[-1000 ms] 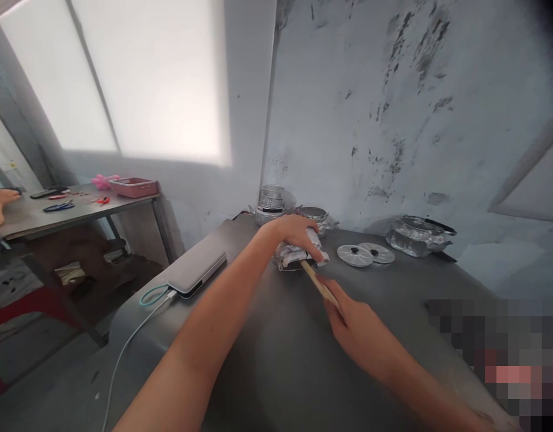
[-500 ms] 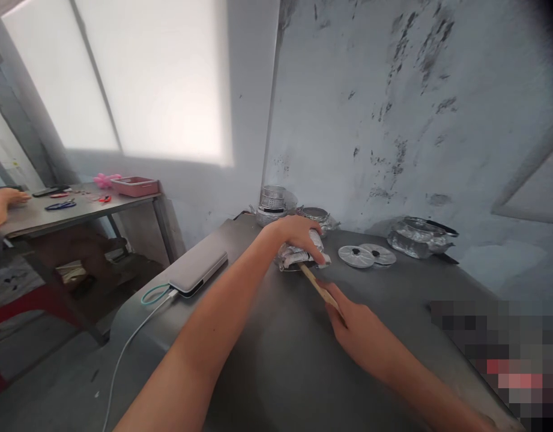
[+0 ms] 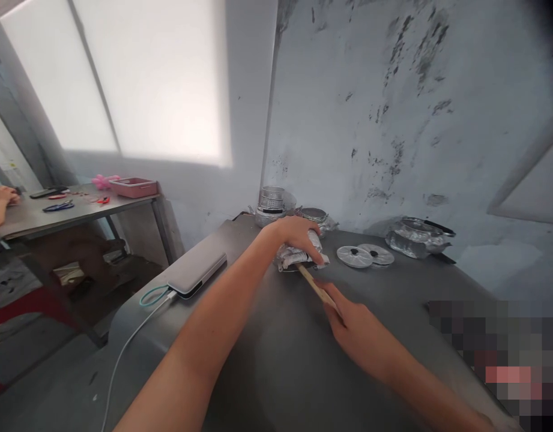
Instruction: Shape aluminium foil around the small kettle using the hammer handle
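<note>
On the grey table, my left hand [image 3: 299,233] is closed over a crinkled silvery vessel [image 3: 294,257], perhaps a small kettle tipped on its side. Its fingers curl down over the far and right sides, and its dark opening faces me. My right hand [image 3: 350,318] grips a flat wooden stick [image 3: 314,287]. The stick's far end reaches the vessel's opening; its tip is hidden there. To the right of the vessel, two round silvery lids [image 3: 355,257] with black knobs lie overlapping.
A silvery kettle [image 3: 415,237] stands at the back right, and another [image 3: 314,213] sits behind my left hand. Stacked metal strainers [image 3: 272,198] are beside it. A power bank [image 3: 197,273] with cables lies left. A pink basket [image 3: 134,187] and another person's hand [image 3: 3,195] are at a farther table.
My hands, the vessel and the stick stay almost in place; the stick has shifted very slightly. The view has drifted a little. The other person's hand at far left has drawn back leftward.
</note>
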A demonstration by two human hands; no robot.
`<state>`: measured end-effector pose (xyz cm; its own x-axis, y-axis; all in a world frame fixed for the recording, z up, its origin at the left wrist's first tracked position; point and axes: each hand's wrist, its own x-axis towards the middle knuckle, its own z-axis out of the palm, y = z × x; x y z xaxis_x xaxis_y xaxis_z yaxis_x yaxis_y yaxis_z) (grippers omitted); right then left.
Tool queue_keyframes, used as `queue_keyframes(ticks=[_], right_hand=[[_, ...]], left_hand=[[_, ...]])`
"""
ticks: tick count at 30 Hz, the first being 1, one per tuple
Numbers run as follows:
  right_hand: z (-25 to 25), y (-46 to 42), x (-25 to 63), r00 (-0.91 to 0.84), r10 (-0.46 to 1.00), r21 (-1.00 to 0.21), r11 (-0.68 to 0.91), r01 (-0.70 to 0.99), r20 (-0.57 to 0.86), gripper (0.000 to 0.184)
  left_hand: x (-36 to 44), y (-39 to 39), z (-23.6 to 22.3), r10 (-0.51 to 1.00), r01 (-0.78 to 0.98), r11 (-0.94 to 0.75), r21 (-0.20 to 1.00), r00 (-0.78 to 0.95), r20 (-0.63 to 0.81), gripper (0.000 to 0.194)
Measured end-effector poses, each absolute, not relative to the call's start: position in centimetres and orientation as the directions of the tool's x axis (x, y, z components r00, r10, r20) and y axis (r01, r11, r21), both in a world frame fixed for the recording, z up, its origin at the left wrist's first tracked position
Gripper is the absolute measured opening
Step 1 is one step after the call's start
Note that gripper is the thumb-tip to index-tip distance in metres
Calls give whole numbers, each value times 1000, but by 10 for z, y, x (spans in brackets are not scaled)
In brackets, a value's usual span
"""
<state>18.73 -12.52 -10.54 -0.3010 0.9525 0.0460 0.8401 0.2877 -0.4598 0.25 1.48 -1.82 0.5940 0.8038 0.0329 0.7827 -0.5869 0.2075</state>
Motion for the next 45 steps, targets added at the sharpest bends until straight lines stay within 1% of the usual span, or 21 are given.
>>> queue_keyframes(ticks=[5,8,12,19,24,28,33,38,42,45], right_hand=[[-104,-126,187,-271,960,-502,272,821,77,47],[-107,-126,186,-278,957,-474,282,834,80,47],[-111,-124,186,-279,959,-430,270,862,41,46],[-105,-128,185,-269,961,-501,262,825,60,45],[-104,-127,186,-265,964,-439,246,864,18,43],[-102,-127,187,-279,960,-462,256,849,18,43],[-101,-129,185,-220,974,-460,220,860,53,46],[-106,-129,185,-258,966,-444,232,865,0,43],[-105,-128,185,-254,967,-469,238,851,30,43],[-103,-130,184,-235,970,-461,238,855,67,46]], left_hand=[[1,16,-19,797,775,-597,208,603,40,92],[1,16,-20,798,777,-595,206,601,40,93],[3,15,-18,797,779,-597,191,604,30,95],[2,18,-20,800,782,-593,193,599,28,92],[2,20,-22,796,778,-600,188,603,48,91],[3,18,-21,803,786,-589,185,594,33,92],[2,19,-21,806,787,-587,189,590,46,91],[3,20,-22,809,793,-582,183,586,33,92],[4,19,-21,817,801,-572,176,576,35,93],[3,19,-20,814,798,-576,177,581,30,95]])
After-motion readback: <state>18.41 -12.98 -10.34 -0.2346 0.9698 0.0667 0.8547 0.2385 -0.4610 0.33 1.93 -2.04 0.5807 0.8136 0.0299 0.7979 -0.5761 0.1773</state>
